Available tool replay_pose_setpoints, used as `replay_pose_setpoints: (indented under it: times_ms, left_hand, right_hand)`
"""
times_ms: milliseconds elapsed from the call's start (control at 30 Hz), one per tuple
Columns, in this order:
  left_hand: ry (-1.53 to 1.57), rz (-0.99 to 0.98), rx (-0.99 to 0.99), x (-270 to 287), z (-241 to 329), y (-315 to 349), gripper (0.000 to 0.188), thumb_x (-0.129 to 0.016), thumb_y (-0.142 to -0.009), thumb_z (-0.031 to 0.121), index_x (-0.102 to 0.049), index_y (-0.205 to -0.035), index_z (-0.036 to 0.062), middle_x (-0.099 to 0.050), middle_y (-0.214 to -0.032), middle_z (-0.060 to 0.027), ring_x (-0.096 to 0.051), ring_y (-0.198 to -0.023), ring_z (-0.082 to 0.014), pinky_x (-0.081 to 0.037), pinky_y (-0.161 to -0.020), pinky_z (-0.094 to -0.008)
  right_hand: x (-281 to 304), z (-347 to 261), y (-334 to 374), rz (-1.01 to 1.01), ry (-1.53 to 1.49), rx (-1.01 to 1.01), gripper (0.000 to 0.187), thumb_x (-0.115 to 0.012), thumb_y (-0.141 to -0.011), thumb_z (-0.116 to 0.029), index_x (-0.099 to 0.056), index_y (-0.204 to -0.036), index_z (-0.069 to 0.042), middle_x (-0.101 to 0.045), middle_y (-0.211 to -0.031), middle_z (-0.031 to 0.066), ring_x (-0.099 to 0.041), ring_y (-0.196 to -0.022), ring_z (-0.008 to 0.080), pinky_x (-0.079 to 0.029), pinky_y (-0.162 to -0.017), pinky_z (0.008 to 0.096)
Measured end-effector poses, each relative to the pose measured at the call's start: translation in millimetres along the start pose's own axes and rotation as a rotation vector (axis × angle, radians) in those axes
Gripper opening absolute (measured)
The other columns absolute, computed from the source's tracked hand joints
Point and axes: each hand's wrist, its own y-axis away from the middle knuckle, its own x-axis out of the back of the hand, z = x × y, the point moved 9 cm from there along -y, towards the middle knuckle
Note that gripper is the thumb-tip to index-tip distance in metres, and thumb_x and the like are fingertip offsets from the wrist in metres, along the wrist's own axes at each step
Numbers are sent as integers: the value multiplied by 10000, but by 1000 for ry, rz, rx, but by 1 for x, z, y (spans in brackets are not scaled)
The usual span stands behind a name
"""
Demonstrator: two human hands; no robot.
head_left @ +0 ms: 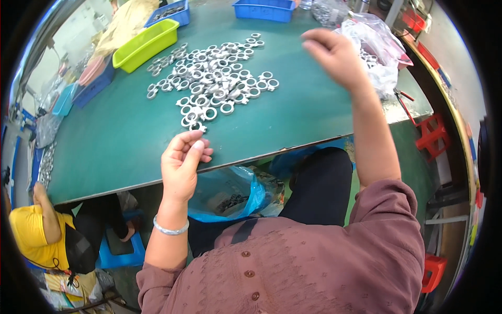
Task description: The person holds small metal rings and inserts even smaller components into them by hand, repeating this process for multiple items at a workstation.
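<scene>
Clock centred on wearer, 12 straight ahead.

Nearest, 12: blue plastic bag (256, 192) gaping below the table (308, 115) edge, dark pieces inside; presumably kept by the lap for easy access.

11: left hand (183, 159) at the edge, thumb over curled fingers, just beside the nearest ring; cannot tell whether it pinches anything.

Between 11 and 12: pale metal rings (214, 78), loosely heaped, likely spread so single pieces are easy to pick.

1: right hand (332, 57), blurred, raised, fingers loosely spread, nothing visible in it. Beyond: clear plastic bag (384, 47).

Far, 11: lime-green bin (149, 44), probably clear of working space. 12: blue bin (264, 11).
</scene>
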Motion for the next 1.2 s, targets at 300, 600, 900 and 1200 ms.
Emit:
replay_pose_setpoints:
  times_ms: [300,600,900,1200]
  left_hand:
    - [48,-16,26,4,-2,0,145,-534,-859,63,-566,-981,-8,-592,-786,-64,-564,-652,-104,-466,-589,-206]
    - [41,24,21,5,-1,-1,231,-511,-874,84,-516,-1078,-25,-586,-854,-76,-565,-707,-105,-458,-595,-201]
    - [63,-45,-40,-4,-1,0,364,-568,-836,49,-498,-1193,31,-583,-955,-25,-550,-820,-89,-474,-636,-212]
    - [-122,-50,-209,-12,3,7,339,-538,-839,-10,-492,-1174,-14,-587,-986,-61,-569,-859,-111,-485,-714,-219]
  right_hand:
    - [-180,-95,43,-565,3,252,190,-621,-721,-136,-626,-895,-58,-591,-817,129,-581,-791,299,-464,-714,385]
    - [-167,-108,50,-473,-131,242,104,-616,-736,-121,-620,-806,-45,-602,-741,92,-590,-703,279,-465,-633,355]
    - [-144,-124,71,-295,-675,102,123,-631,-735,-56,-615,-856,-42,-609,-747,102,-603,-655,225,-470,-587,290]
    - [-141,-119,77,-356,-745,44,279,-649,-725,-5,-592,-996,-31,-580,-813,39,-541,-711,110,-438,-598,229]
